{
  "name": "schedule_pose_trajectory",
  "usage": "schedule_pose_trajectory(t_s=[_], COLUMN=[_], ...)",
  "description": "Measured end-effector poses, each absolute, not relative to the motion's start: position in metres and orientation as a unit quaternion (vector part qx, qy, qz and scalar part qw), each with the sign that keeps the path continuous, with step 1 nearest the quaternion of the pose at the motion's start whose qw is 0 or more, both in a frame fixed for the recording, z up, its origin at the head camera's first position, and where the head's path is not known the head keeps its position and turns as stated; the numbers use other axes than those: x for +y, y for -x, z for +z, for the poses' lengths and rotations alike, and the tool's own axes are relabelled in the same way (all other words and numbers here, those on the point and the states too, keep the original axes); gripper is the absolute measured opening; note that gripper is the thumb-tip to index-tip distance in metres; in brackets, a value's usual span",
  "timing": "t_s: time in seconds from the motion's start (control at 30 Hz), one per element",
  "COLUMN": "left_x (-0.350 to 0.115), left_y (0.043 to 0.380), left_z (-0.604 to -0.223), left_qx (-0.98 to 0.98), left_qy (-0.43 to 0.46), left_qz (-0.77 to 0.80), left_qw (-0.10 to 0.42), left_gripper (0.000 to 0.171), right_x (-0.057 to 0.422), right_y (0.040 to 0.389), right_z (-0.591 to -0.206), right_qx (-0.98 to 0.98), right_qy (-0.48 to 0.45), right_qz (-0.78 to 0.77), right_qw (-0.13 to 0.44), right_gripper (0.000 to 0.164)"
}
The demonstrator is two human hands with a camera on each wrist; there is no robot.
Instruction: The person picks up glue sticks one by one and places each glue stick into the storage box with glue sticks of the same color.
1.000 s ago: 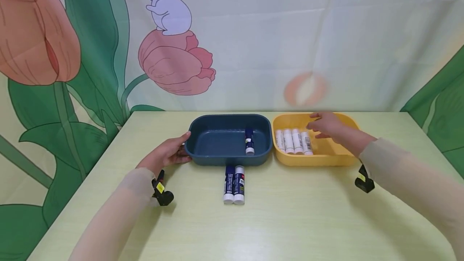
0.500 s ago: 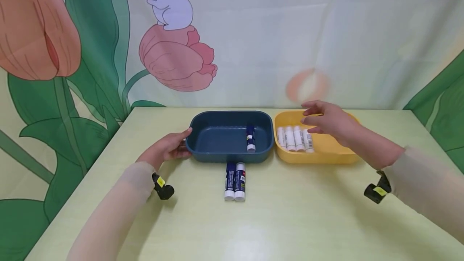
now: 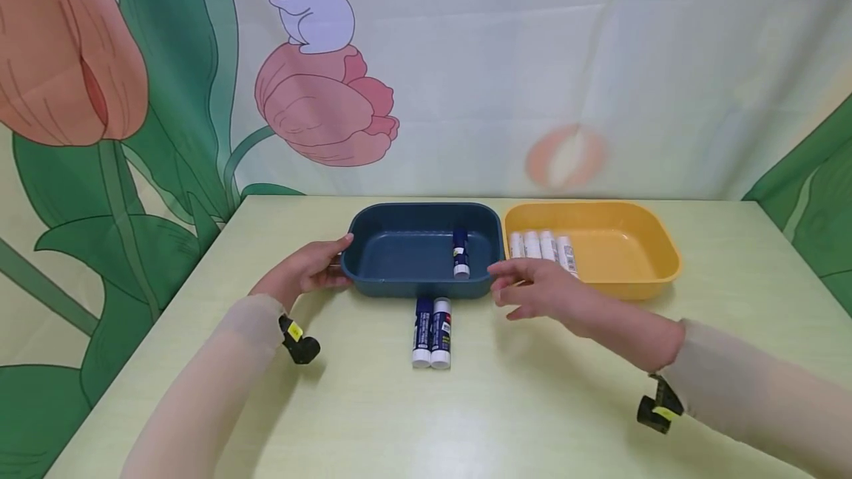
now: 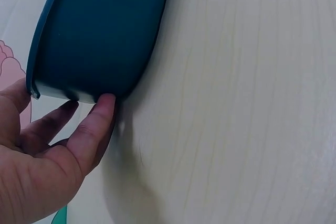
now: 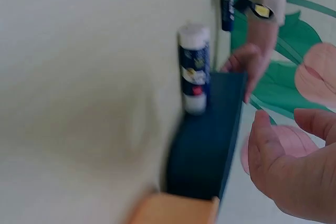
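We find the dark blue oblong tray (image 3: 406,257), apparently of plastic, standing on the pale wood-grain desk (image 3: 519,405), with the left hand (image 3: 313,268) at its left end: the thumb lies at the rim and the fingers are clamped below it on the outer wall. One navy-and-white cylindrical stick (image 3: 461,253) lies inside that tray, toward its right end. Two navy cylindrical sticks (image 3: 441,335) with white near ends lie side by side on the desk, just in front of the tray. Beside it on the right stands the yellow oblong tray (image 3: 626,257), where we count four white printed cylindrical sticks (image 3: 548,246) in a row at its left end, partly covered by the right hand (image 3: 535,287). That hand's fingers are apart and loosely bent, near the adjoining front corners of both trays; we cannot tell from the head view whether it touches either. We note a black camera (image 3: 301,344) at the left wrist and, behind the desk, a cloth backdrop (image 3: 479,94) printed with tulips.
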State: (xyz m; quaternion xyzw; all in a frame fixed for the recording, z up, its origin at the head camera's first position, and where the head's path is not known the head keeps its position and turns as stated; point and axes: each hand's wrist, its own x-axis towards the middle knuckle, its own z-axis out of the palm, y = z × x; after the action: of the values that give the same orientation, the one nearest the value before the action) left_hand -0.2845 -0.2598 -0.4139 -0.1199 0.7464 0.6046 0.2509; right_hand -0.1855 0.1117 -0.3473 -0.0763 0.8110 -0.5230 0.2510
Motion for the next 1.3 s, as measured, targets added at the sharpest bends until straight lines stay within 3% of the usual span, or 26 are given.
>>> schedule_pose_trajectory(t_s=[0.23, 0.63, 1.3], left_x=[-0.26, -0.262, -0.262], left_y=[0.286, 0.284, 0.284], left_z=[-0.417, -0.416, -0.414], left_qx=[0.75, 0.746, 0.739], left_qy=[0.12, 0.11, 0.11], left_qz=[0.601, 0.607, 0.614], left_qw=[0.249, 0.251, 0.254], left_gripper=[0.062, 0.058, 0.056], right_x=[0.086, 0.05, 0.026], right_y=[0.181, 0.183, 0.181], right_z=[-0.382, -0.416, -0.421], right_qx=[0.805, 0.807, 0.831], right_qy=[0.026, -0.041, -0.046], right_qz=[-0.519, -0.527, -0.506], right_qw=[0.288, 0.263, 0.228], right_gripper=[0.055, 0.065, 0.069])
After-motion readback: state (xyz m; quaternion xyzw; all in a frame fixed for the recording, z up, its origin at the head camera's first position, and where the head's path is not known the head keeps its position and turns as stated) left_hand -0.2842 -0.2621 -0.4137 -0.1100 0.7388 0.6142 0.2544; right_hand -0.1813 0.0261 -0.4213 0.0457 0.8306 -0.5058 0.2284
